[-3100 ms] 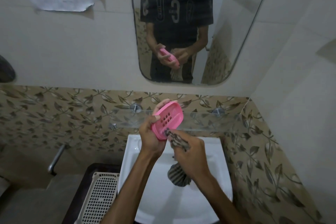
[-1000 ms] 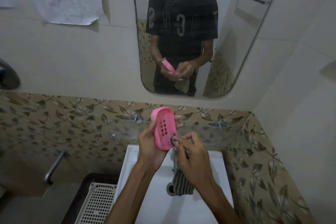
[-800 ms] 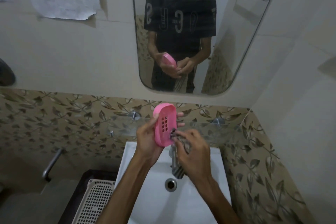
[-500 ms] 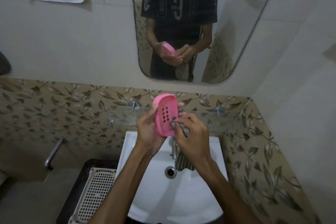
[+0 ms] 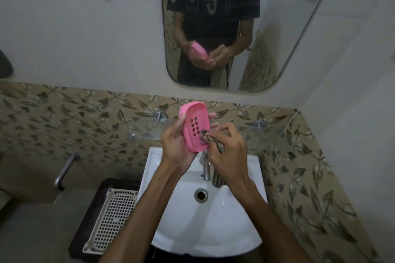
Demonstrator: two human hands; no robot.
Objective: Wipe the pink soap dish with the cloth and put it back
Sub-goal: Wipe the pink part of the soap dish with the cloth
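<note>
My left hand [image 5: 175, 147] holds the pink soap dish [image 5: 195, 117] upright on its end above the sink, its slotted inside facing me. My right hand [image 5: 228, 151] grips a dark striped cloth [image 5: 214, 144] and presses a bunched corner of it against the lower right of the dish's inside. The rest of the cloth hangs down behind my right wrist, mostly hidden. A glass shelf [image 5: 269, 134] runs along the wall just behind the dish.
A white sink [image 5: 213, 230] with a metal tap [image 5: 205, 166] and drain [image 5: 201, 195] lies below my hands. A white perforated basket [image 5: 111, 218] sits at lower left. A mirror [image 5: 277, 28] hangs above. A metal pipe [image 5: 64, 171] juts from the left wall.
The dish has turned from tilted to standing on end. My right hand keeps the cloth rubbing low inside it. The camera has tipped down, so more of the sink shows.
</note>
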